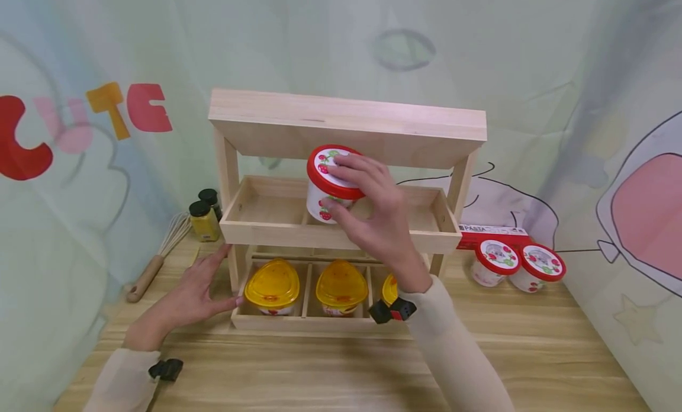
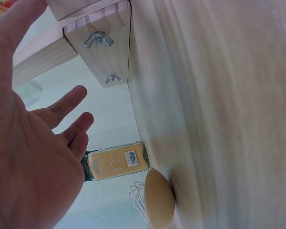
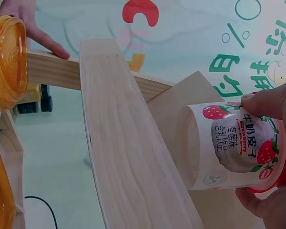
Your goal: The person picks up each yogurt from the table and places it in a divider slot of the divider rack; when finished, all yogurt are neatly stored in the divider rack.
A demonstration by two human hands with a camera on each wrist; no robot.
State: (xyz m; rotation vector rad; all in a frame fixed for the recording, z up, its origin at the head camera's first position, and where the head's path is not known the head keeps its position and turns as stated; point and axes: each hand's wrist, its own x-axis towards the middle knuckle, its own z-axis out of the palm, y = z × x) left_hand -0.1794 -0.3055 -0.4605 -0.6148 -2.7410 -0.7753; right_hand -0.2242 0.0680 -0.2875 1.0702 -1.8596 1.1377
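Note:
In the head view my right hand point(image 1: 378, 211) grips a white tub with a red lid point(image 1: 319, 190), printed with strawberries. It holds the tub over the middle of the wooden rack's point(image 1: 272, 235) upper tray; the right wrist view shows the tub's printed side point(image 3: 233, 145). My left hand point(image 1: 186, 299) is at the rack's lower left, fingers spread, its fingertips touching or close to the side post. Three yellow-lidded cups point(image 1: 273, 285) sit in the lower tray's compartments, the right one partly hidden by my right wrist.
Two more red-lidded tubs point(image 1: 496, 261) stand right of the rack, before a red pasta box point(image 1: 469, 240). On the left are two black-capped spice jars point(image 1: 205, 222) and a whisk point(image 1: 146, 279) with a wooden handle. A printed curtain point(image 1: 330, 39) hangs behind.

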